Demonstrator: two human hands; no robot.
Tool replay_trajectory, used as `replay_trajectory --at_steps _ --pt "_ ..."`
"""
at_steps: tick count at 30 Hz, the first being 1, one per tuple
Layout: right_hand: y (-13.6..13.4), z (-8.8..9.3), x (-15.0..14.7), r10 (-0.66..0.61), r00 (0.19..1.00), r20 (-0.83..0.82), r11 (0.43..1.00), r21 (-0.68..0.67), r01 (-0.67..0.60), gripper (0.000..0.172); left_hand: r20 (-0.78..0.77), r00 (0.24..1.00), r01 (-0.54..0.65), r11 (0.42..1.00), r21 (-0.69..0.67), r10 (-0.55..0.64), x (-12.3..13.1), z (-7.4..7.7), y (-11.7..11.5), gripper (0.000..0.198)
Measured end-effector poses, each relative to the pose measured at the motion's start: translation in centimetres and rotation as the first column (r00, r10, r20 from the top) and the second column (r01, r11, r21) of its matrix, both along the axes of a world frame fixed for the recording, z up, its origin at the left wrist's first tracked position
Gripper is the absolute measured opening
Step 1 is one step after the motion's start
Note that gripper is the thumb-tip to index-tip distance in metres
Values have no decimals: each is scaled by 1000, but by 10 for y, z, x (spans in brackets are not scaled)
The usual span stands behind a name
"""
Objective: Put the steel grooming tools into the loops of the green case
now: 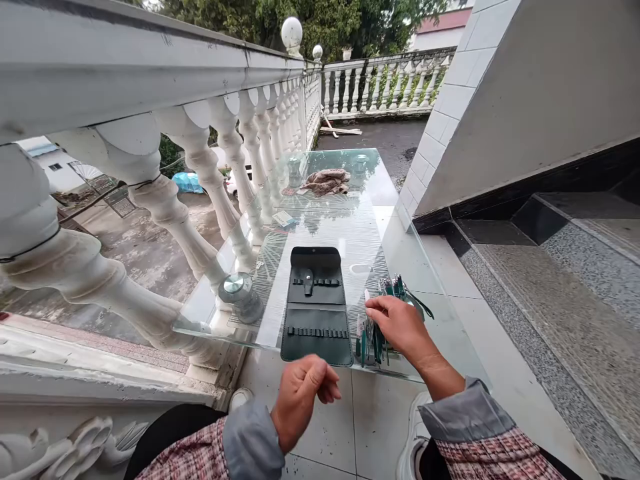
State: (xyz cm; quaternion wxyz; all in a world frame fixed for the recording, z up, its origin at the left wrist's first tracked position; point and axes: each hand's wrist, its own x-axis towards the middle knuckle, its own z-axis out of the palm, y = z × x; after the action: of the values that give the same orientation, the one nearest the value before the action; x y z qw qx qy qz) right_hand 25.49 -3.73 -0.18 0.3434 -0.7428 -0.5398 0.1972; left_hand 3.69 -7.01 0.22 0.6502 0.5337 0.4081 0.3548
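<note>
A dark green tool case [317,319] lies unfolded on the glass table, with rows of elastic loops and a small snap strap [309,283] in its upper half. My left hand [304,397] hovers in front of the case's near edge, fingers curled in, and no object shows in it. To the right of the case is a pile of small manicure tools [373,340], metal and green. My right hand [400,327] is over this pile, thumb and fingers pinched together. A small pale tip shows by its fingertips; whether they grip it is unclear. The hand hides part of the pile.
The glass table [345,227] stands on metal-capped legs [240,293]. Farther back lie a crumpled brown cloth [327,181] and a small light-blue packet [283,219]. A white balustrade [175,200] runs along the left; stone steps [565,287] rise on the right.
</note>
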Motion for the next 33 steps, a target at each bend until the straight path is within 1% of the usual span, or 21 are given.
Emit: replay_trajectory --at_steps 2,4,6,8,13,17,19,22,26,30,33 --pt "-4 5 7 -26 1000 -1 999 38 26 22 7 998 -63 990 124 63 0 16 17 48" --pt "-9 10 14 -69 997 -25 996 62 71 22 35 992 -125 966 226 120 -1 25 34 44" --pt "-13 14 21 -120 991 -60 990 65 124 22 49 986 -166 937 309 159 -2 26 46 41" --pt "-17 14 28 -161 984 -76 985 54 165 23 36 981 -190 921 339 189 -4 22 55 40" --pt "-30 4 42 -216 974 -63 976 -6 216 24 14 972 -229 923 308 236 -7 12 66 39" --pt "-41 -1 44 -199 979 -44 980 -27 197 25 48 955 -294 912 285 292 -9 10 75 37" --pt "-44 -1 41 -179 983 -38 984 -32 178 24 64 946 -322 903 284 318 -9 9 79 36" --pt "-45 0 33 -138 990 -32 990 3 138 24 86 924 -380 875 300 371 -10 9 84 36" --pt "-43 2 21 -81 997 -14 997 16 81 24 178 892 -450 846 287 414 -13 11 90 36" --pt "-38 3 10 -38 999 6 999 21 38 25 203 880 -472 834 285 429 -17 14 92 37" --pt "-33 3 1 -16 999 40 999 37 15 26 193 877 -480 828 289 441 -22 16 91 37"
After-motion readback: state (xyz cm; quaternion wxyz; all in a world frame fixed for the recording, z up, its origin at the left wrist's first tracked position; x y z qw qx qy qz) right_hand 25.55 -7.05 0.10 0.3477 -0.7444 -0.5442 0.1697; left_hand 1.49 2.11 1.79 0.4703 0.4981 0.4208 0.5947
